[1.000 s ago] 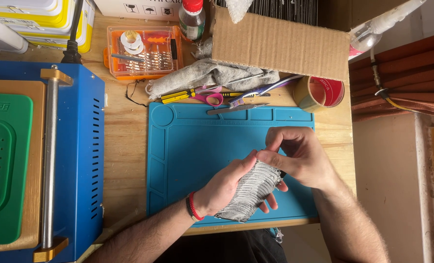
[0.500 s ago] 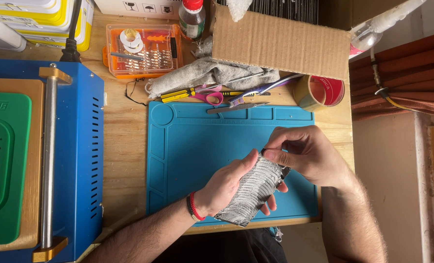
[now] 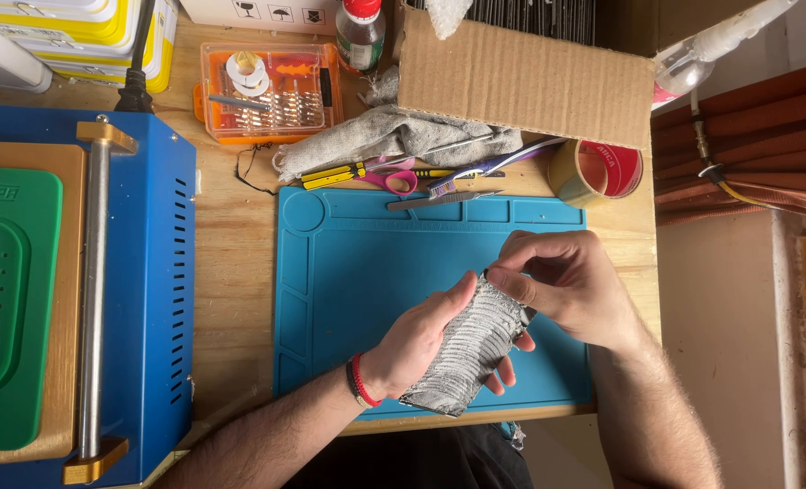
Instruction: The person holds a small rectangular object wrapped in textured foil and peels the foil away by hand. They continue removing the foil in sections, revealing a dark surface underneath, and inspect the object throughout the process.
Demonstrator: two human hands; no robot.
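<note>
- Presently, the person is working over a blue silicone work mat (image 3: 357, 299) that is lying on a wooden bench (image 3: 235, 272).
- The left hand (image 3: 421, 340) is cradling a flat, rectangular object (image 3: 471, 349) with a grey, ridged, silvery surface; the fingers are wrapping beneath it and the thumb is pressing along its left edge, so this hand is closed around it.
- The object is sitting tilted above the lower right part of the mat, its lower end reaching toward the bench's front edge.
- The right hand (image 3: 566, 285) is pinching the object's upper end between thumb and fingertips; whether it is gripping a film or the object's edge itself cannot be told.
- A red and black band (image 3: 359, 385) is circling the left wrist.
- Beyond the mat's far edge, yellow-handled tools (image 3: 335, 174), pink-handled scissors (image 3: 394, 179) and metal tweezers (image 3: 439, 199) are lying side by side, just beside a crumpled grey cloth (image 3: 394, 136).
- A roll of tape (image 3: 593, 172) is resting near the mat's far right corner, below a cardboard flap (image 3: 520, 81).
- An orange case of screwdriver bits (image 3: 267, 91) is standing further back, with a red-capped bottle (image 3: 359, 32) beside it.
- A blue machine (image 3: 158, 290) with a green pad (image 3: 9, 308) is occupying the bench's left side.
</note>
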